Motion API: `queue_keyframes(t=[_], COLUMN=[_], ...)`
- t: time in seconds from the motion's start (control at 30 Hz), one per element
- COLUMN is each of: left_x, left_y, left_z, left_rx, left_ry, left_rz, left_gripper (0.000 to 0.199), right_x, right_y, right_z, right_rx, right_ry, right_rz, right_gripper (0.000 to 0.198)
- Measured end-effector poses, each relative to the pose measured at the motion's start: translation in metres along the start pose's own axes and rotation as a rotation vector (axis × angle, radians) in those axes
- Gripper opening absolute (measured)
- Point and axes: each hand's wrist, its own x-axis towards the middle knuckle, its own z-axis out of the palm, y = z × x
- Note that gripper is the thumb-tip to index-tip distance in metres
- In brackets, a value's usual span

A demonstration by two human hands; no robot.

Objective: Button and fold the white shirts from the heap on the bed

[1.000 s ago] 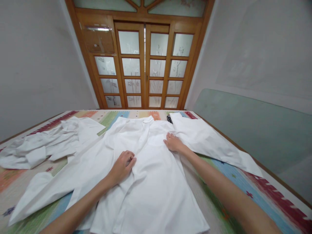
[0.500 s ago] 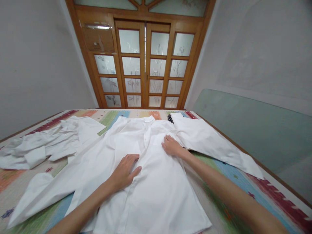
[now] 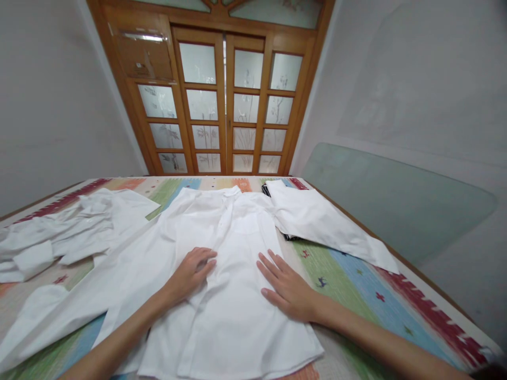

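Since half a second ago, the right hand (image 3: 291, 290) has come down from the upper chest of the white shirt (image 3: 245, 316) to its lower side, fingers now spread over the cloth, so that side looks fairly smooth, while creases remain along the button strip. From the left, a crumpled white garment (image 3: 85, 224) lies on the patterned cover (image 3: 356, 279), close against the shirt's near-left sleeve (image 3: 75, 306), leaving little room there. Next, the left hand (image 3: 193, 274) rests by the button strip with fingers curled and thumb close to them; whether it pinches fabric I cannot quite tell. The shirt itself lies spread across the middle of the cover, between and under the two hands, which are apart. Farther right, the other sleeve (image 3: 328, 216) stretches outward over something dark and striped (image 3: 266, 189), which keeps it from lying directly on the cover. A pale green board (image 3: 376, 195) stands beyond.
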Motion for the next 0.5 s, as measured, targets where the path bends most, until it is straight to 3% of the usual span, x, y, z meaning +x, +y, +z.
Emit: queue_keyframes(t=[0.17,0.33,0.5], left_x=[0.002,0.002,0.0], left_y=[-0.003,-0.002,0.01], left_z=[-0.005,-0.011,-0.016], left_rx=[-0.142,-0.276,-0.435], left_ry=[0.053,0.092,0.16], left_rz=[-0.124,-0.25,-0.463], left_gripper=[0.027,0.027,0.042], right_x=[-0.033,-0.067,-0.087], right_y=[-0.017,-0.019,-0.014], right_z=[-0.016,-0.032,-0.04], right_rx=[0.091,0.153,0.102], right_ry=[-0.107,-0.198,-0.174], right_rz=[-0.072,-0.056,-0.158], right_gripper=[0.072,0.088,0.098])
